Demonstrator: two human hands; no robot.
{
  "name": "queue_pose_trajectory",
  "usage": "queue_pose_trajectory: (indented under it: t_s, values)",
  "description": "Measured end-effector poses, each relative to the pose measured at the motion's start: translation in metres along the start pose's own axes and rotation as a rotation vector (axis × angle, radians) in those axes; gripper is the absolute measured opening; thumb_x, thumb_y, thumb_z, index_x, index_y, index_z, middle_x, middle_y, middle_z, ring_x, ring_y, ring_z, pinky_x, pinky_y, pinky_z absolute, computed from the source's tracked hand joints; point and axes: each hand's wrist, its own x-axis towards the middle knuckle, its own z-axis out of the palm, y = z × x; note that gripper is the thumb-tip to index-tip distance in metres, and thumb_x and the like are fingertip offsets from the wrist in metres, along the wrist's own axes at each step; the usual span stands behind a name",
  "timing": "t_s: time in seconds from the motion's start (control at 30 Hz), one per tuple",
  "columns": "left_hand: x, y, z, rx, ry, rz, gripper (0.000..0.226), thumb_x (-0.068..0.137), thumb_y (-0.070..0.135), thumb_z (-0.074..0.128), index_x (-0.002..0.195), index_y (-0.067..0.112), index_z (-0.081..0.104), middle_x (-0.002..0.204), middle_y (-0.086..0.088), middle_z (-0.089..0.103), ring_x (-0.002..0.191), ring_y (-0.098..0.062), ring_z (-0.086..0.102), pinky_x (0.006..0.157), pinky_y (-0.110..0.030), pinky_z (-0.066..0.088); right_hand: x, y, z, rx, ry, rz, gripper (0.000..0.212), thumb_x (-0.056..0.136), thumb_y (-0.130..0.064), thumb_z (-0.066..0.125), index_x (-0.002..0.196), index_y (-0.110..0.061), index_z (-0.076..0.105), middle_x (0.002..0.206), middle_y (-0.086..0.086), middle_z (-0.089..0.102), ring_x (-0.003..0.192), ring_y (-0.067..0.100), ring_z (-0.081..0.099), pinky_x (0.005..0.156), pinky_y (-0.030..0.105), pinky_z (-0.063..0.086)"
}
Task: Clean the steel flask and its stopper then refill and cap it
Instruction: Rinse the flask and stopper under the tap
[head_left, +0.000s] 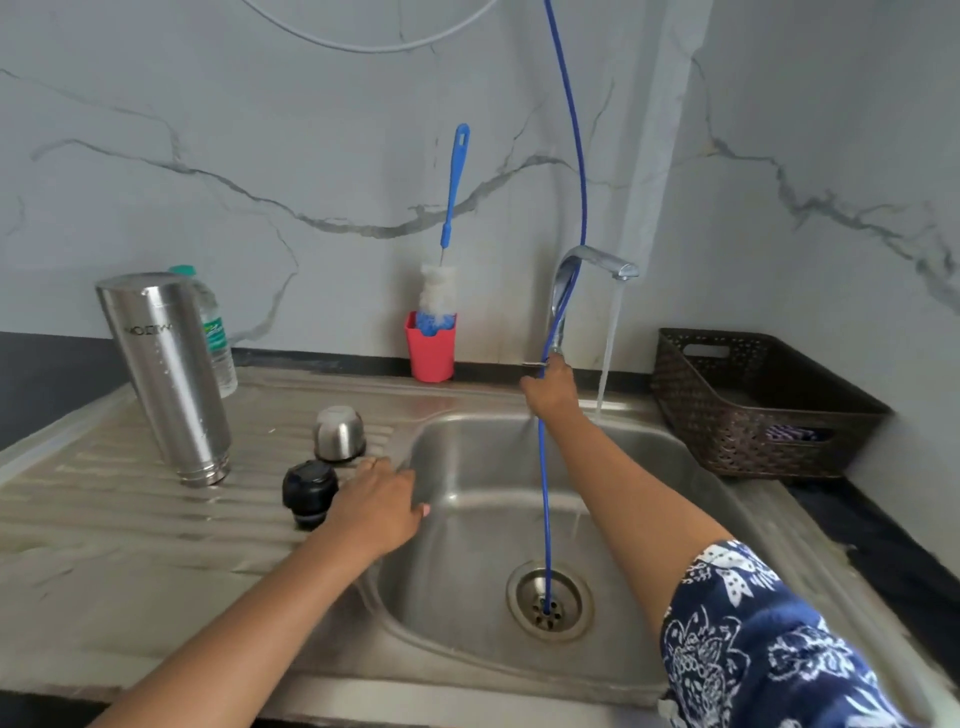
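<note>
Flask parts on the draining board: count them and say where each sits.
3. The steel flask stands inverted at the left; the steel cup lid sits near the basin; the black stopper lies in front of it, beside the left hand.

Kitchen corner — daylight, soft.
Grey-veined marble wall (260, 130); dark tabletop (883, 540) — woven brown basket (769, 415) on it.

The steel flask (169, 376) stands upside down, uncapped, left of the sink basin (519, 467). Its black stopper (309, 492) sits between them, the steel cap (339, 434) just behind.
</note>
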Motion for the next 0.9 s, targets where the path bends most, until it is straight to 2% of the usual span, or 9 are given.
queue_pose_trajectory:
  t_s: [0.13,0.2,0.3,0.4,0.47,0.53,0.7,0.8,0.9]
  values:
    - [0.011,-0.003,0.010,0.053,0.019,-0.052,0.060,0.095,0.055,0.039,0.142,0.017,0.040,0.137,-0.008,0.043,0.130,-0.025,0.034,0.102,-0.038,0.038,0.023,-0.005,0.002,-0.054,-0.023,0.005,0.085,0.087,-0.008,0.057,0.152,-0.004,0.002,0.159,0.014,0.008,0.145,0.029,0.014,0.119,0.035,0.016]
    - [0.013,-0.001,0.013,0.057,0.035,-0.065,0.061,0.095,0.058,0.035,0.141,0.017,0.040,0.137,-0.007,0.044,0.130,-0.024,0.034,0.102,-0.037,0.039,0.031,-0.003,0.004,-0.172,-0.038,0.007,0.087,0.086,-0.008,0.056,0.152,-0.004,0.000,0.158,0.014,0.011,0.144,0.032,0.016,0.118,0.040,0.019]
    - [0.012,0.003,0.014,0.109,0.070,-0.068,0.063,0.096,0.057,0.034,0.143,0.016,0.036,0.137,-0.005,0.042,0.129,-0.022,0.034,0.103,-0.035,0.039,0.035,0.000,0.006,-0.566,0.007,-0.091,0.069,0.089,-0.005,0.050,0.150,-0.001,0.015,0.149,0.017,0.033,0.133,0.033,0.037,0.108,0.041,0.036]
    - [0.009,0.004,0.014,0.134,0.094,-0.067,0.064,0.096,0.056,0.034,0.145,0.016,0.033,0.138,-0.003,0.041,0.129,-0.021,0.034,0.101,-0.033,0.038,0.038,-0.005,-0.001,-0.845,0.103,-0.196,0.042,0.093,-0.001,0.046,0.134,0.001,0.043,0.124,0.016,0.058,0.110,0.029,0.058,0.086,0.037,0.049]
    - [0.009,0.004,0.013,0.129,0.110,-0.065,0.063,0.096,0.056,0.035,0.145,0.016,0.034,0.137,-0.002,0.041,0.129,-0.020,0.034,0.100,-0.032,0.039,0.037,-0.008,-0.003,-0.990,0.088,-0.272,0.028,0.093,0.000,0.049,0.120,0.001,0.056,0.109,0.016,0.065,0.097,0.027,0.065,0.078,0.035,0.052]
    - [0.008,0.004,0.013,0.128,0.118,-0.065,0.063,0.096,0.056,0.035,0.144,0.016,0.034,0.137,-0.002,0.042,0.129,-0.020,0.035,0.100,-0.032,0.040,0.037,-0.006,-0.002,-1.093,0.071,-0.350,0.024,0.093,0.000,0.051,0.115,0.002,0.061,0.106,0.016,0.066,0.094,0.027,0.066,0.078,0.035,0.053]
    - [0.008,0.005,0.014,0.132,0.118,-0.072,0.063,0.095,0.057,0.036,0.143,0.016,0.035,0.135,-0.002,0.043,0.128,-0.020,0.035,0.099,-0.032,0.040,0.041,0.001,0.003,-1.088,0.103,-0.357,0.027,0.096,-0.004,0.045,0.117,0.002,0.060,0.106,0.018,0.066,0.095,0.029,0.066,0.075,0.035,0.053]
    - [0.008,0.006,0.013,0.132,0.118,-0.073,0.062,0.095,0.057,0.036,0.141,0.016,0.037,0.134,-0.002,0.043,0.127,-0.019,0.036,0.099,-0.032,0.040,0.048,0.002,-0.001,-0.910,0.178,-0.188,0.023,0.096,-0.007,0.047,0.114,-0.003,0.061,0.103,0.011,0.068,0.093,0.025,0.066,0.066,0.030,0.046]
    - [0.009,0.006,0.013,0.144,0.118,-0.077,0.063,0.095,0.057,0.036,0.142,0.016,0.036,0.135,-0.002,0.043,0.127,-0.019,0.036,0.099,-0.031,0.040,0.053,0.007,0.001,-0.735,0.239,-0.058,0.019,0.097,-0.011,0.050,0.111,-0.005,0.061,0.108,0.010,0.067,0.099,0.024,0.065,0.068,0.029,0.046]
